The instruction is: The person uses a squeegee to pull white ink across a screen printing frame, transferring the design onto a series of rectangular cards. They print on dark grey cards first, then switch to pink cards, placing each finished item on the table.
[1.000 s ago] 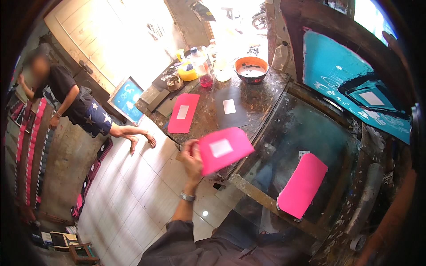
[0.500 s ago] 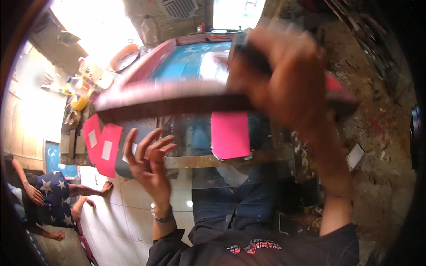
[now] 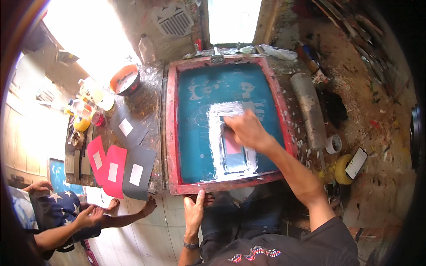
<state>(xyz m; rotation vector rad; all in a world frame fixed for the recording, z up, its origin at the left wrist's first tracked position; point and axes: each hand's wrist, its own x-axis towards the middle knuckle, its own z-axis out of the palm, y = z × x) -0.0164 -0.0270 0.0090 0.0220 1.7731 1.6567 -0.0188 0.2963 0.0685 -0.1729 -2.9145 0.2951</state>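
A screen printing frame (image 3: 172,146) with red wooden rails lies flat on the bench, its blue mesh (image 3: 191,128) facing up. White ink (image 3: 216,146) borders a rectangular window in the mesh, and pink shows through it. My right hand (image 3: 250,131) is closed over this window, partly blurred; a dark shape shows by its fingertips, too unclear to name. At the near rail, my left hand (image 3: 193,217) has its thumb against the wood and its other fingers curled at the underside, gripping the edge.
Red cards (image 3: 116,166) and dark grey cards (image 3: 144,164) with white patches lie left. Beyond them stand an orange-rimmed bowl (image 3: 128,86) and bottles. Right are a grey cylinder (image 3: 307,108), a cup (image 3: 333,144) and a phone (image 3: 356,163). Another person's hand (image 3: 88,216) shows lower left.
The raised frame has come down flat over the pink card. My right hand has moved from its rail onto the mesh. My left hand has gone from mid-air to the near rail.
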